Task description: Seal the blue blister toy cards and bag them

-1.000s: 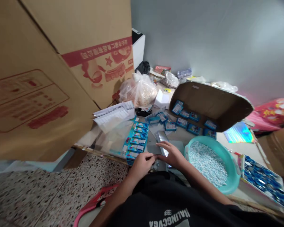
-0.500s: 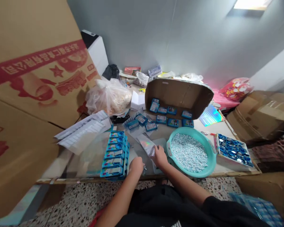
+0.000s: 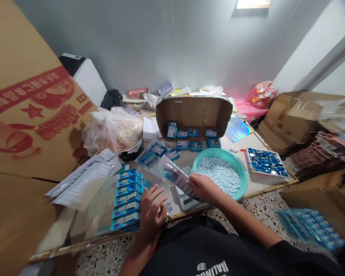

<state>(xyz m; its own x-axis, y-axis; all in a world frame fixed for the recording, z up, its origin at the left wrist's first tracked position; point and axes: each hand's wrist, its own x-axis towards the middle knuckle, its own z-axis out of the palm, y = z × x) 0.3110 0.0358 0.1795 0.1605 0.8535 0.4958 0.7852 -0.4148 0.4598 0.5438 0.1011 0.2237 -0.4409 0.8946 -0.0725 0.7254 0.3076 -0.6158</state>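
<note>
My right hand (image 3: pixel 202 187) grips a long shiny holographic pouch (image 3: pixel 172 174) that lies across a small white scale (image 3: pixel 186 199) on the table. My left hand (image 3: pixel 151 214) hovers with fingers spread near the table's front edge, beside a stack of blue packaged boxes (image 3: pixel 128 199). A small clear shiny piece (image 3: pixel 169 209) sits by its fingertips. Just right of my right hand stands a teal basin (image 3: pixel 241 172) filled with small pale blue pellets (image 3: pixel 218 176).
An open cardboard box (image 3: pixel 194 111) on its side holds several blue packets. A white tray of blue caps (image 3: pixel 266 165) sits at the right. A big printed carton (image 3: pixel 25 115) fills the left; a plastic bag (image 3: pixel 112 130), paper sheets (image 3: pixel 83 180) and more cartons (image 3: pixel 293 115) surround the table.
The view swung right and up. My left hand opened from a closed pinch to spread fingers. My right hand took hold of the pouch, which now lies tilted across the scale.
</note>
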